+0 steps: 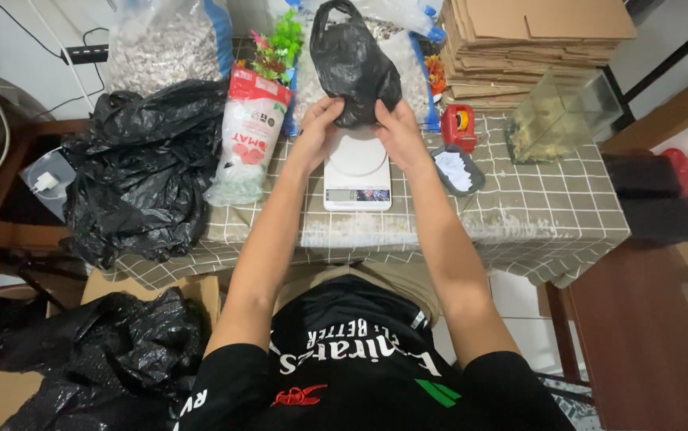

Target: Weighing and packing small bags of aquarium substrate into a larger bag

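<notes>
Both hands are up at the small black plastic bag (353,68), the left hand (317,120) gripping its lower left side and the right hand (396,124) its lower right, holding it just over the round plate of the white kitchen scale (356,172). The scale sits on the checked cloth of the bench (535,203). A red-topped clear packet (248,136) stands just left of it, a small dark tray of white bits (456,170) just right.

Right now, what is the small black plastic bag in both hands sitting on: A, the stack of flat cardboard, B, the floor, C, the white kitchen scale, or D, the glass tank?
C: both hands, left and right, steady the small black plastic bag on the white kitchen scale.
</notes>
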